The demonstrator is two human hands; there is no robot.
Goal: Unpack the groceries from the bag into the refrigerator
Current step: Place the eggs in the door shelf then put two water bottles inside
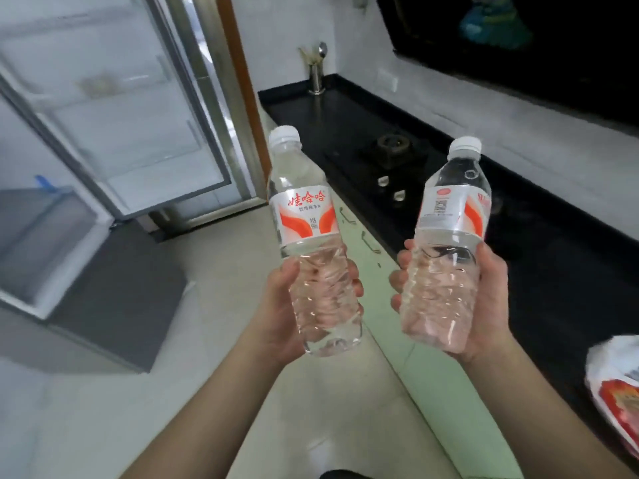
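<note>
My left hand (pixel 280 305) grips the lower half of a clear water bottle (pixel 307 216) with a white cap and a red-and-white label. My right hand (pixel 487 299) grips a second, matching water bottle (pixel 449 219) the same way. Both bottles stand nearly upright in front of me, over the floor beside the counter. The refrigerator (pixel 114 108) stands open at the upper left, its white shelves blurred. Its open door (pixel 52 243) shows at the left edge. A white and red grocery bag (pixel 615 385) lies on the counter at the far right, partly cut off.
A black countertop (pixel 570 271) runs along the right with a gas burner (pixel 392 146) and knobs. A metal utensil holder (pixel 316 76) stands at its far end. Pale green cabinet fronts (pixel 432 375) sit below the counter. Light floor tiles (pixel 138 409) lie between me and the refrigerator.
</note>
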